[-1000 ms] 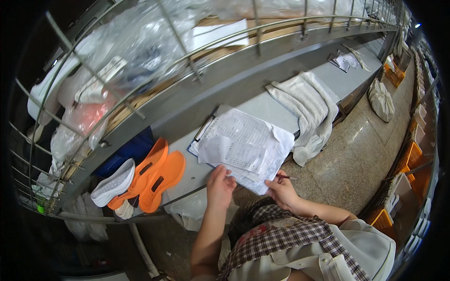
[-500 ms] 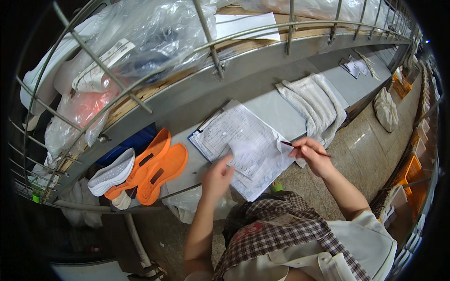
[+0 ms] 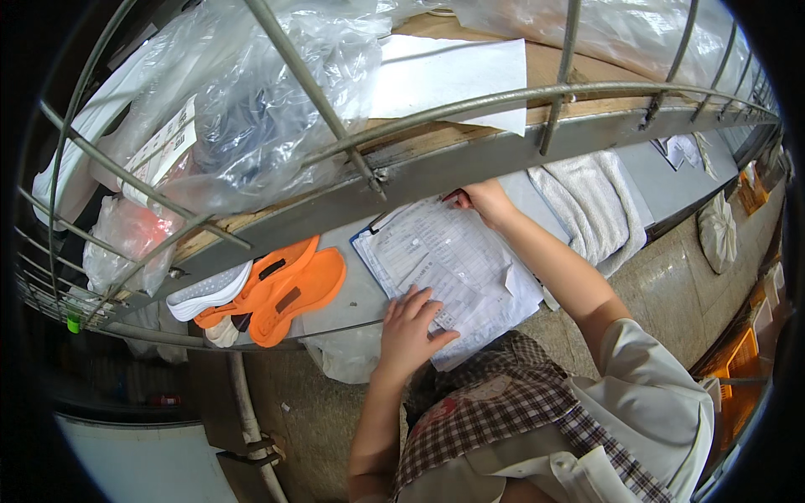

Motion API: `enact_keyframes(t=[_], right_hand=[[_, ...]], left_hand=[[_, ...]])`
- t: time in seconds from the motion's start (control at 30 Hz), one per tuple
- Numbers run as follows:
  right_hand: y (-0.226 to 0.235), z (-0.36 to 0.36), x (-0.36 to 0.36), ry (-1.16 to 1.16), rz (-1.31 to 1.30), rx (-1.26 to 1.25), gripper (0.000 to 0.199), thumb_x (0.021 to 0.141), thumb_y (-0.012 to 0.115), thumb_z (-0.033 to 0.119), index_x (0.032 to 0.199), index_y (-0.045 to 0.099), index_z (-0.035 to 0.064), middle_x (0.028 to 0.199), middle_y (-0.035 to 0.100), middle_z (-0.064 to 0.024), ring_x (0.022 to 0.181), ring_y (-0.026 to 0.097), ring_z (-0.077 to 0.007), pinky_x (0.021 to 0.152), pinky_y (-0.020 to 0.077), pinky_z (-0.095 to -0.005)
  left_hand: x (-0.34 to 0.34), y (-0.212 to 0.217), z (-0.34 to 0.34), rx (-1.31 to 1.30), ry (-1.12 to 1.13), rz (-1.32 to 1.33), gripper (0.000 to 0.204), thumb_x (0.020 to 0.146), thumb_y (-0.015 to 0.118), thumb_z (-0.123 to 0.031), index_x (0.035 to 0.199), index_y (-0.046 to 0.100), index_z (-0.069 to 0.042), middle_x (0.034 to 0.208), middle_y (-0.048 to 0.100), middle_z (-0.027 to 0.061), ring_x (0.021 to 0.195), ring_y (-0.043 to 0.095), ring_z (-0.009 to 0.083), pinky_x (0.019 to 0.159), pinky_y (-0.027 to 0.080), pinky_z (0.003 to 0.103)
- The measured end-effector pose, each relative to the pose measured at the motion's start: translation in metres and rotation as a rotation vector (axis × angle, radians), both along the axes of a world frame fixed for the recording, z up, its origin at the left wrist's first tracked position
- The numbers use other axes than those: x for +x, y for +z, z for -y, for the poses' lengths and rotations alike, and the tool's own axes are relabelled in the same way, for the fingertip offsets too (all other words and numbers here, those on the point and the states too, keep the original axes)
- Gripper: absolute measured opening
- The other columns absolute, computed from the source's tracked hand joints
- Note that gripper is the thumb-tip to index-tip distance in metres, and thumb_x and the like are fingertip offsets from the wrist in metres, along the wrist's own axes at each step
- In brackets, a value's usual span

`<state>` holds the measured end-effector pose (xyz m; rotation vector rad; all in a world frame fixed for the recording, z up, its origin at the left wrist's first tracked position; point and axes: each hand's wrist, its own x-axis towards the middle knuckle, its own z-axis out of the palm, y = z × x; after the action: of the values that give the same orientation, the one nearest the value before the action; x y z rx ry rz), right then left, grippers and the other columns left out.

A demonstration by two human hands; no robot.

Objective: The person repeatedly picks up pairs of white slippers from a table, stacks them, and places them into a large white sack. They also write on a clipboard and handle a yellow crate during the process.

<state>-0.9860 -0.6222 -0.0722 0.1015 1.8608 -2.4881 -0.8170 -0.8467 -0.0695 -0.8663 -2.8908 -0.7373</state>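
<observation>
A blue-edged clipboard (image 3: 359,243) lies on the grey bench, bearing a stack of printed forms (image 3: 478,277) and a smaller loose slip (image 3: 436,289). My left hand (image 3: 409,329) is open, its fingers spread across the near-left edge of the papers, holding nothing. My right hand (image 3: 485,204) is closed around a dark red pen (image 3: 455,195) at the upper end of the sheets, near the clip. Only a short part of the pen shows; its tip cannot be made out. One paper corner curls up at the right side.
Orange shoe soles (image 3: 293,289) and a white sole (image 3: 208,289) lie left of the clipboard. A folded white towel (image 3: 583,210) is to its right. A wire-railed shelf (image 3: 436,106) with plastic bags (image 3: 277,101) overhangs the bench. Orange crates (image 3: 738,356) line the far right.
My right hand has moved up and left with the pen, from the right edge of the papers to their top. My left hand has spread onto the sheets. The view has shifted slightly.
</observation>
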Motion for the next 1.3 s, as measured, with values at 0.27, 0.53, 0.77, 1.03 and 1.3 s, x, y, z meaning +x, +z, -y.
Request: enact_keyframes(t=[0.27,0.53,0.77,1.03,1.3], right_hand=[[-0.023,-0.005,-0.003,-0.033,0.036,-0.115,0.019,0.082,0.061,0.016,0.074,0.052,0.0019,0.052,0.048,-0.0043,0.04,0.043,-0.0123,0.039,0.0369,-0.0267],[-0.024,-0.007,0.01,0.072,-0.037,0.154,0.017,0.075,0.061,0.01,0.066,0.048,0.004,0.055,0.05,-0.0034,0.045,0.049,-0.011,0.044,0.0472,-0.0245],[-0.037,-0.013,0.011,0.01,0.052,-0.043,0.025,0.079,0.062,0.012,0.063,0.043,0.0069,0.051,0.048,-0.0022,0.045,0.047,-0.0097,0.041,0.0425,-0.0234],[-0.016,-0.013,0.034,0.09,-0.034,0.196,0.025,0.077,0.066,0.011,0.065,0.045,0.006,0.054,0.05,-0.0025,0.046,0.048,-0.0087,0.043,0.0422,-0.0217],[-0.027,-0.025,0.045,0.005,0.047,0.072,0.023,0.077,0.064,0.005,0.066,0.044,0.0056,0.057,0.05,-0.0012,0.046,0.049,-0.0072,0.042,0.0426,-0.0202]], left_hand=[[0.008,0.006,-0.007,-0.098,0.036,0.034,0.058,0.068,0.07,-0.048,0.113,0.058,-0.013,0.128,0.046,0.0093,0.126,0.037,0.0303,0.102,0.023,0.052],[0.006,0.009,-0.007,-0.128,0.028,0.042,0.056,0.07,0.068,-0.048,0.113,0.059,-0.014,0.128,0.046,0.0107,0.126,0.037,0.0306,0.103,0.023,0.05],[0.018,0.012,-0.001,-0.15,0.061,0.022,0.052,0.071,0.066,-0.047,0.11,0.058,-0.013,0.124,0.048,0.011,0.123,0.039,0.0335,0.098,0.027,0.059],[0.02,0.012,-0.002,-0.121,0.082,0.041,0.052,0.07,0.067,-0.048,0.11,0.058,-0.014,0.123,0.048,0.011,0.123,0.038,0.0336,0.098,0.028,0.059],[0.017,0.006,0.001,-0.074,0.056,-0.001,0.052,0.068,0.069,-0.045,0.108,0.059,-0.013,0.122,0.049,0.0108,0.121,0.041,0.0351,0.093,0.036,0.052]])
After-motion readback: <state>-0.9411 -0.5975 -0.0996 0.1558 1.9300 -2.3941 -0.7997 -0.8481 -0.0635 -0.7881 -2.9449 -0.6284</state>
